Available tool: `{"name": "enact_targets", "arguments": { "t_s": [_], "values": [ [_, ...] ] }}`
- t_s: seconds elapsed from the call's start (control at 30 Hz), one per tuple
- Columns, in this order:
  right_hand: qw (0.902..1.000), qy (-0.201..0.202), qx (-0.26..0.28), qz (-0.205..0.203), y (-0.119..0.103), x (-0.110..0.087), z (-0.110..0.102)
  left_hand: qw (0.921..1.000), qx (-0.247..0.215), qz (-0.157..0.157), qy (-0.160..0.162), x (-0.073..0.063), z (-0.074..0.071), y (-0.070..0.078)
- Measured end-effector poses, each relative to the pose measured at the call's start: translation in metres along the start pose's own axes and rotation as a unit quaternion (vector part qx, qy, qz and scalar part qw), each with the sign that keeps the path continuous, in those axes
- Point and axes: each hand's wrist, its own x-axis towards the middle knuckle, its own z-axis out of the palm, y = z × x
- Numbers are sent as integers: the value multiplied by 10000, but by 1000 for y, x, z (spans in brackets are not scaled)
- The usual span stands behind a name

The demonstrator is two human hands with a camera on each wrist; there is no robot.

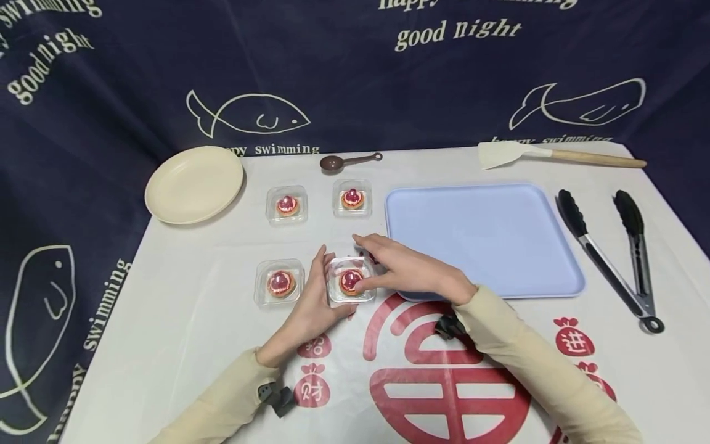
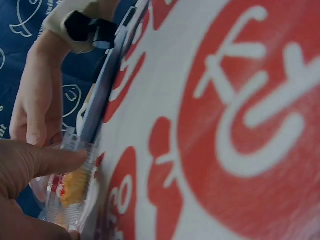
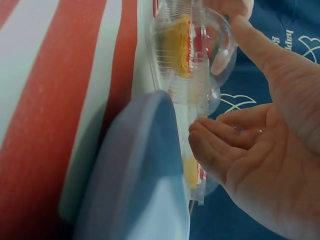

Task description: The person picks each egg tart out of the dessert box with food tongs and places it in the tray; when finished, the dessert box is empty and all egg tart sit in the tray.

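Observation:
A clear plastic box (image 1: 352,297) with a small red-topped tart (image 1: 350,282) inside stands at the middle of the table. My left hand (image 1: 320,296) holds it from the left and front, thumb along the near side; the left wrist view shows that thumb (image 2: 60,161) against the plastic. From the right, my right hand (image 1: 407,267) reaches over the box, its thumb tip overlapping the lid and its fingers spread beyond. In the right wrist view the right fingers (image 3: 220,145) are loosely bent, with nothing between them. A similar boxed tart (image 1: 281,283) sits just left of my left hand.
Two more boxed tarts (image 1: 287,205) (image 1: 352,198) stand farther back. A blue tray (image 1: 477,234) lies right of the hands, tongs (image 1: 610,265) beyond it. Along the back are a cream plate (image 1: 194,185), a brown measuring spoon (image 1: 333,163) and a spatula (image 1: 582,157).

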Motion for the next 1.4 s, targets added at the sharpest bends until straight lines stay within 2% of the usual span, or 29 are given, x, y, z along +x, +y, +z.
{"name": "enact_targets", "arguments": {
  "t_s": [0.17, 0.47, 0.8, 1.07, 1.4],
  "values": [
    [9995, -129, -167, -234, 1, 6, 2, 9985, 498, 201, 61, 2, 5, -1],
    [9986, -309, -316, -290, 4, 11, 4, 9953, 912, 312, 24, 6, 6, -2],
    [9987, 45, -414, -279, 3, 10, 6, 9925, 1162, 356, -117, 8, 4, -3],
    [9967, 357, -638, -365, 0, 7, 8, 9892, 1368, 528, -73, 10, 3, -4],
    [9932, 508, -962, -413, -2, 5, 10, 9881, 1414, 593, -102, 11, 3, -4]
  ]
}}
